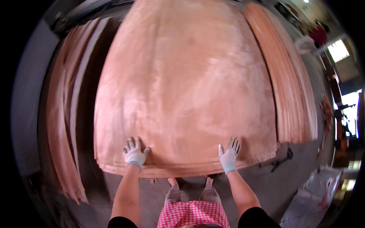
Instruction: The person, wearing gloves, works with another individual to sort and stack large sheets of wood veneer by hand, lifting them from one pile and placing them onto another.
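A broad stack of thin reddish-brown wood veneer sheets [182, 95] fills the middle of the head view, its near edge just in front of my body. My left hand [134, 152], in a pale glove with dark fingertips, lies on the top sheet close to the near left edge, fingers spread. Toward the near right edge, my right hand [229, 154] wears a matching glove and rests on the same sheet, thumb and fingers apart. Neither hand grips anything. Layered edges of the lower sheets show along the front of the stack.
Narrower veneer strips [279, 76] are stacked along the right side. More veneer [61, 114] hangs wavy-edged at the left, past a dark gap. A silvery plastic sheet [313, 197] lies on the floor at the lower right. Another person [318, 35] is at the far right.
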The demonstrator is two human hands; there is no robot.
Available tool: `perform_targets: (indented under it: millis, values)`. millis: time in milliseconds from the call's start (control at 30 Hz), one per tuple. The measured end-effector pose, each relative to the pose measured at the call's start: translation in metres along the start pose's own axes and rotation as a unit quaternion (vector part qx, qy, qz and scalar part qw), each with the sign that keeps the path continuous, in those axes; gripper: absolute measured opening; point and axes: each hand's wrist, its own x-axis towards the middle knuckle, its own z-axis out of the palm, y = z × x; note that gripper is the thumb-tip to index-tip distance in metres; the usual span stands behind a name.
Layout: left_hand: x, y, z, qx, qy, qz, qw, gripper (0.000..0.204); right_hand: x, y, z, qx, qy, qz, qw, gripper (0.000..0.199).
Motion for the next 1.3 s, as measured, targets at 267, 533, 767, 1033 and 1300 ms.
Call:
perform_targets:
  millis: [267,533,767,1033,1300]
  values:
    - [-0.01,0.06,0.013,-0.001,0.05,-0.07,0.996,0.082,0.015,0.1,0.035,0.019,-0.127,0.132,0.983,0.079]
    - [-0.148,0.296,0.096,0.045,0.143,0.21,0.966,0.081,0.006,0.326,0.008,0.491,0.306,0.439,0.688,0.057]
    - [-0.178,0.507,0.14,0.028,0.121,0.322,0.939,0.08,0.037,0.446,0.016,0.579,0.182,0.602,0.519,0.049]
    - [-0.166,0.602,0.164,0.141,0.141,0.381,0.903,0.082,0.021,0.439,-0.017,0.316,0.198,0.372,0.85,0.05]
    - [-0.148,0.632,0.189,0.284,-0.004,0.241,0.928,0.086,0.04,0.486,0.011,0.518,-0.046,0.55,0.654,0.06]
